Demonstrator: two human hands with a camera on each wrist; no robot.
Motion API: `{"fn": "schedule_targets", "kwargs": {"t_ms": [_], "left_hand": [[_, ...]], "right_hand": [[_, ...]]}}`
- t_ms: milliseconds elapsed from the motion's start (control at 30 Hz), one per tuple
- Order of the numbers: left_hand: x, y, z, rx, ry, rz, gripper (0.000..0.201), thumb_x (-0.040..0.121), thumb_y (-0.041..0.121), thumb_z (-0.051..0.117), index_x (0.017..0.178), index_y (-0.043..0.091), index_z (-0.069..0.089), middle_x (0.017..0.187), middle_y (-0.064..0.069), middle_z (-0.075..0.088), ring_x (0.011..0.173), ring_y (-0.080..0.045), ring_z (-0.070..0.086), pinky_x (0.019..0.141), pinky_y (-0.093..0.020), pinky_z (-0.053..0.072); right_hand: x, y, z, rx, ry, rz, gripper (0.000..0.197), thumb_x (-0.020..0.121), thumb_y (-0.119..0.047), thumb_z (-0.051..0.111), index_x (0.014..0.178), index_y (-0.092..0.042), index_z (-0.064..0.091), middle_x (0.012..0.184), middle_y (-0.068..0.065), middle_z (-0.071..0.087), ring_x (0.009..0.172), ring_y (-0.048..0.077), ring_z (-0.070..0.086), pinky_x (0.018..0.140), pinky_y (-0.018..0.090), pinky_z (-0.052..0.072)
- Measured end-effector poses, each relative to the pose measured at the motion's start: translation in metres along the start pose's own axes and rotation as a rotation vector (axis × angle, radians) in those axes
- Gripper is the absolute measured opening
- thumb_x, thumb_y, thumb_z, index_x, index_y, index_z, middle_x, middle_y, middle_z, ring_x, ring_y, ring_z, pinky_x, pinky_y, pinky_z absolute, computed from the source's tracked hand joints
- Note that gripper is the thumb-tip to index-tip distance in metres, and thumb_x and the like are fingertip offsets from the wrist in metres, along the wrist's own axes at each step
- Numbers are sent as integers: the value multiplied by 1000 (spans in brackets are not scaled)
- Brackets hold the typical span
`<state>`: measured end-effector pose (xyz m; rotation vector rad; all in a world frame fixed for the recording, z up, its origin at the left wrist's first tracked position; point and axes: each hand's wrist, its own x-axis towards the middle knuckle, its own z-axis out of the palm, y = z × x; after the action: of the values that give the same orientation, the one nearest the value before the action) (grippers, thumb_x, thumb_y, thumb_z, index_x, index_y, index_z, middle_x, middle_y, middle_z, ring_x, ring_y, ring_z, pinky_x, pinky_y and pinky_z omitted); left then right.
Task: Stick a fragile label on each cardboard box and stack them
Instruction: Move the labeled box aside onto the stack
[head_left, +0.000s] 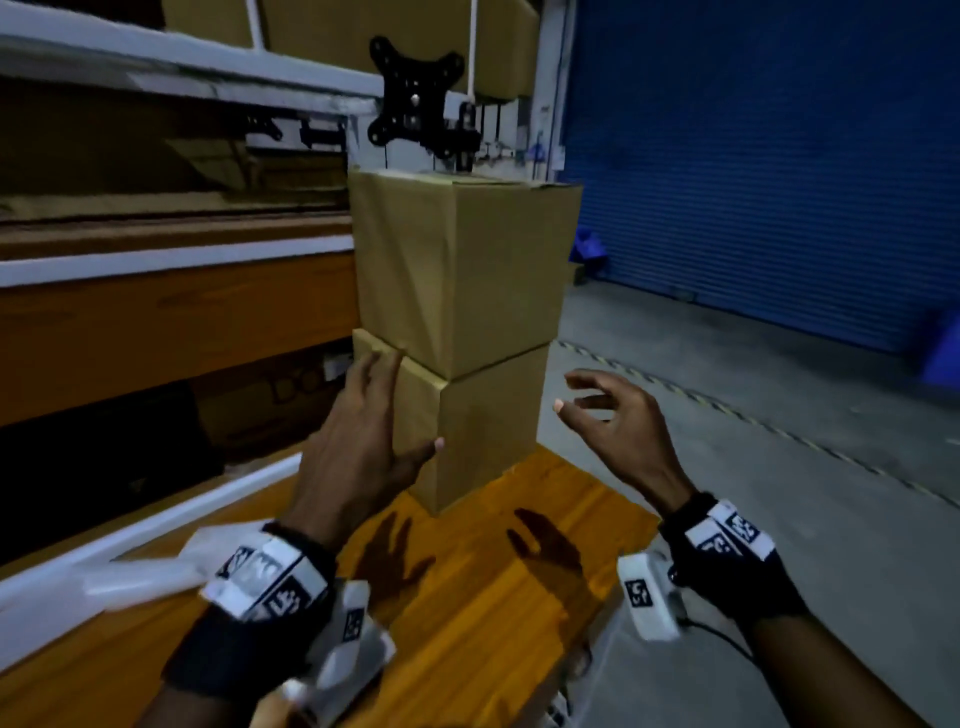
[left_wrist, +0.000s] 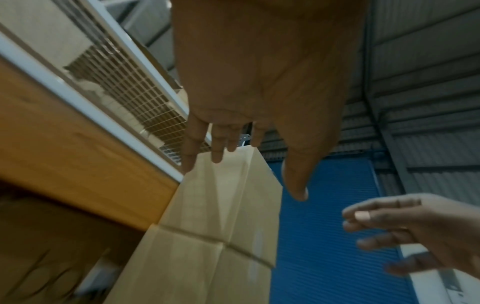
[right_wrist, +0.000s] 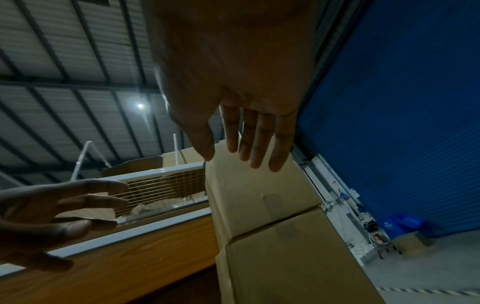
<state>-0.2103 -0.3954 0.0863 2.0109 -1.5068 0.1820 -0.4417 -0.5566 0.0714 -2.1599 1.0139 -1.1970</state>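
Two plain brown cardboard boxes stand stacked at the corner of an orange wooden table (head_left: 519, 582). The upper box (head_left: 462, 265) sits slightly askew on the lower box (head_left: 488, 431). My left hand (head_left: 400, 405) is spread with straight fingers by the lower box's left face; whether it touches is unclear. My right hand (head_left: 576, 395) hovers to the right of the lower box, fingers loosely spread, holding nothing. The left wrist view shows the left hand (left_wrist: 249, 164) in front of the upper box (left_wrist: 228, 195). In the right wrist view, the right hand (right_wrist: 233, 158) is near the upper box (right_wrist: 259, 195).
A white plastic sheet (head_left: 150, 571) lies on the table at the left. White-framed shelving (head_left: 156, 260) runs along the left, with a black mounting bracket (head_left: 415, 98) behind the stack. To the right are grey floor with striped tape (head_left: 727, 410) and a blue roller door (head_left: 779, 156).
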Motion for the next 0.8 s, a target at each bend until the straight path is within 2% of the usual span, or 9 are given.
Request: {"fn": "schedule_targets", "kwargs": {"t_ms": [133,267,367,433,533,633,733,800], "left_hand": [[93,15,-4,45,112,38,104,79,53,75,154,32,6,162,-1,5,143,-31,31,87,-49,53],[167,31,-4,82,158,-26,106,77,56,75,154,34,5,163,-8,1,143,-37,28,92,-55,49],[211,45,-5,90,183,-66,109,74,58,76,153,37,4,161,-18,3,143,-43,26,100,-56,44],[234,58,-7,144,207,-83,109,71,59,79,151,39,9,159,-22,8,142,-44,26,100,-53,44],[255,74,-9,227,227,-125,99,69,54,82,147,33,26,156,-21,13,133,-45,37,100,-50,44],[266,81,-8,227,239,-206,90,66,49,85,141,29,40,146,-18,31,122,-43,47,96,-47,46],[266,81,-2,192,299,-261,93,63,47,88,143,29,42,133,-16,46,120,-38,48,95,-47,45],[260,83,1,166,330,-267,92,64,44,88,143,27,44,132,-15,51,122,-35,47,98,-47,44]], "right_hand": [[92,12,-10,7,10,16,57,83,-40,78,133,-20,60,132,-4,61,106,13,65,87,34,56],[174,25,-20,11,-7,14,73,78,-45,82,141,-26,50,144,1,49,116,18,58,93,43,55],[239,35,-28,-19,-44,-51,90,74,-41,86,149,-26,39,152,8,33,131,27,47,105,46,46],[283,39,-32,-40,-79,-117,100,72,-37,88,153,-25,32,156,11,23,141,31,34,114,47,37],[339,40,-36,-78,-162,-232,104,71,-35,89,155,-32,28,161,10,11,148,30,21,119,43,29],[377,40,-38,-25,-316,-302,100,69,-35,90,152,-37,33,159,5,22,146,26,26,116,37,30],[392,42,-33,101,-494,-300,90,60,-40,91,141,-37,51,151,-5,43,141,23,39,115,44,38],[392,45,-28,174,-499,-315,86,57,-39,93,136,-36,58,147,-4,50,135,20,46,111,46,43]]}}
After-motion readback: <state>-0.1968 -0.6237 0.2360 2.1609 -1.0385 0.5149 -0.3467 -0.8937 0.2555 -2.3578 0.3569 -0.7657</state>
